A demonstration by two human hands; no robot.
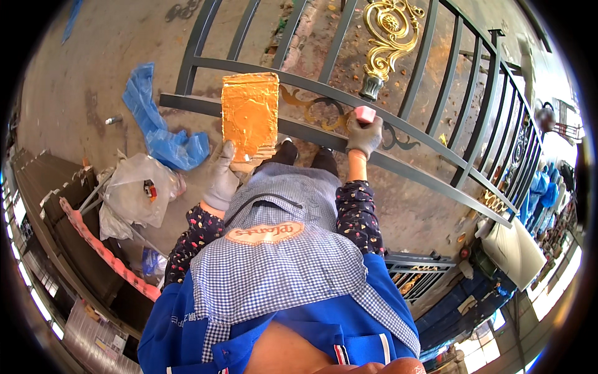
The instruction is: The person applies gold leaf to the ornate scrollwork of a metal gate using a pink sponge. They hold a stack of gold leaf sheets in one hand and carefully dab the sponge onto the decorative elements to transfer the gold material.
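Note:
My gloved left hand (222, 181) is closed on the near edge of a flat board thickly coated with orange-gold paint (249, 112). My gloved right hand (365, 136) grips a small pink sponge block (364, 114) at the dark metal railing (293, 80). Between the two lower rails, a scroll ornament (305, 109) shows gold on its left part. Right of my right hand, another scroll (398, 138) looks dark. Beyond the upper rail, a large ornate panel (389, 37) is gold, with a dark grey-green foot.
Crumpled blue plastic sheeting (165, 134) lies on the floor at left, near a clear plastic bag (140, 190). A long brown box-like piece with a pink edge strip (106, 249) stands at lower left. More railing (420, 274) and a pale padded roll (511, 252) are at right.

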